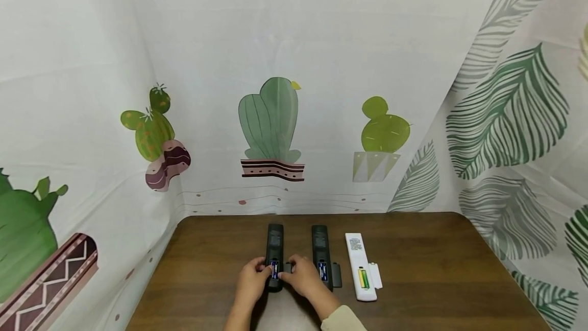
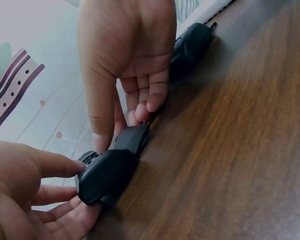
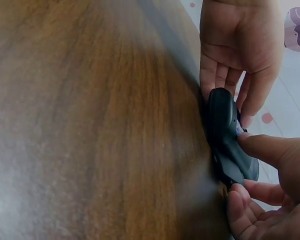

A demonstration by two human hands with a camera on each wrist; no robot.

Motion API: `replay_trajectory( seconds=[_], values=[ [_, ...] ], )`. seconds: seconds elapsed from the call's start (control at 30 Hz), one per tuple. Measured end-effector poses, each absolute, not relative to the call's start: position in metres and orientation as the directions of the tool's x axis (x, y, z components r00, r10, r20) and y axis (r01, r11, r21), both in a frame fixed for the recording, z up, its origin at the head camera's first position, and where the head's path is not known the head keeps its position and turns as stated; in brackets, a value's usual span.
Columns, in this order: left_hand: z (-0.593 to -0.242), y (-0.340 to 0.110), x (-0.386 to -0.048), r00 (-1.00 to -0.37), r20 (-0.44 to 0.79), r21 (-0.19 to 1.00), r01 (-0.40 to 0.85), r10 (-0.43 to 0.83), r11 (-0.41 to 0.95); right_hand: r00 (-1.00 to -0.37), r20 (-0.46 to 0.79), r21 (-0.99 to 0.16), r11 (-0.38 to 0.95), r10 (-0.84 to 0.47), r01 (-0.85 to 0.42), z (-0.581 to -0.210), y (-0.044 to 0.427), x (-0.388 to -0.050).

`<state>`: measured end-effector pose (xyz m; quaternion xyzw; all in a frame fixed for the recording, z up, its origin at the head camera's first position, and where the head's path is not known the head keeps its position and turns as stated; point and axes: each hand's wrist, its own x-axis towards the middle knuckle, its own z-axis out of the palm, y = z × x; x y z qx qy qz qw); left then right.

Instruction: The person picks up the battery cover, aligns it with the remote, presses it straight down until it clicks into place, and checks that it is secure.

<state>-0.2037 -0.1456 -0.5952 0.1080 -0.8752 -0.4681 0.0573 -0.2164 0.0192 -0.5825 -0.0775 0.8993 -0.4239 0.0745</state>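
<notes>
A black remote control (image 1: 275, 241) lies face down on the table, its battery bay exposed with blue batteries (image 1: 274, 268) inside. My left hand (image 1: 251, 281) grips its left side, thumb at the bay's edge and fingers along the side, as the left wrist view shows. From the right, my right hand (image 1: 303, 279) holds the same remote, thumb on the battery area (image 3: 239, 129) and fingers by the small black battery cover (image 2: 132, 137) at its side. The right fingers partly hide that cover in the head view.
Right of my hands lies a second black remote (image 1: 321, 241) with blue batteries and its cover (image 1: 337, 275) beside it. Farther right is a white remote (image 1: 356, 254) with green-yellow batteries and a white cover (image 1: 375, 275). The brown table (image 1: 427, 264) meets a printed cloth backdrop (image 1: 331, 65).
</notes>
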Motion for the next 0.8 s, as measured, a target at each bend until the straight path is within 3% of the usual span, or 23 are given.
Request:
replay_trajectory(
  seconds=[0.5,0.8],
  values=[
    [-0.5935,-0.1464,-0.2039,-0.976,-0.033,0.867,-0.135,-0.216,0.479,-0.976,-0.055,-0.824,0.562,-0.211,-0.075,-0.5891,0.0186,-0.2166],
    [-0.5933,-0.1473,-0.2022,-0.986,-0.105,0.958,-0.134,-0.126,0.253,-0.974,-0.022,-0.845,0.525,-0.226,-0.103,-0.5889,0.0171,-0.2116]
  ],
)
